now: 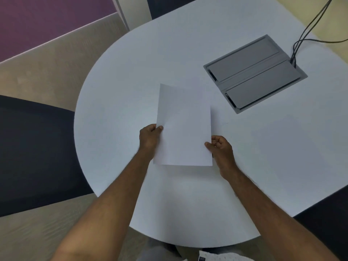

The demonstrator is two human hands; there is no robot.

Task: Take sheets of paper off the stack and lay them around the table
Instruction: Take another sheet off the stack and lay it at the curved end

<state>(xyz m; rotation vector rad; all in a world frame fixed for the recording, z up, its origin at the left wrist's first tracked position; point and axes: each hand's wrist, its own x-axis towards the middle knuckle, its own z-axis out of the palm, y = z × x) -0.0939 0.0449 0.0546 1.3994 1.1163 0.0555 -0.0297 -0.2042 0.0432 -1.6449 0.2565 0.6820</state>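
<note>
White paper is held just above the round white table, near its middle. It may be a thin stack or a single sheet; I cannot tell. My left hand pinches its left edge, thumb on top. My right hand grips the lower right edge the same way. A faint shadow lies under the paper's near edge.
A grey cable hatch is set into the table at the right, with dark cables running out of it toward the top right. Dark chair seats stand at the left, far side and right. The floor is beige and purple.
</note>
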